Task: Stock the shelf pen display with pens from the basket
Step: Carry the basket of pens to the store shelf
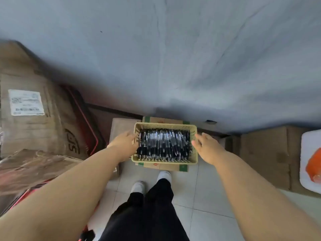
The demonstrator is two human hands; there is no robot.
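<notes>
Filling the upper part of the view, a plain grey wall (173, 58) is seen above a pale tiled floor (199, 197). A large brown cardboard carton (34, 133) bearing a white printed label (26, 102) is stacked at the left, with a red wire frame (86, 122) wedged beside it. Further plain brown cartons (264, 159) are lined along the right, and a white tray-like object (309, 141) carrying something orange (313, 166) is cut off at the right edge. Black trousers (147, 214) and white shoes (138, 186) are seen at the bottom centre. Just ahead of the shoes, a pale yellow perforated plastic basket (165, 125) is set on a small flat cardboard box with green corners (166, 166). The basket is packed with black pens (163, 145), laid side by side in one dense layer. Both bare arms are stretched toward it. The left hand (124, 142) is placed against the basket's left end wall; because of blur, it cannot be told whether its grip is closed on the rim. The right hand (207, 147) is held just beside the right end wall, its grip apart with the fingers spread and nothing held.
</notes>
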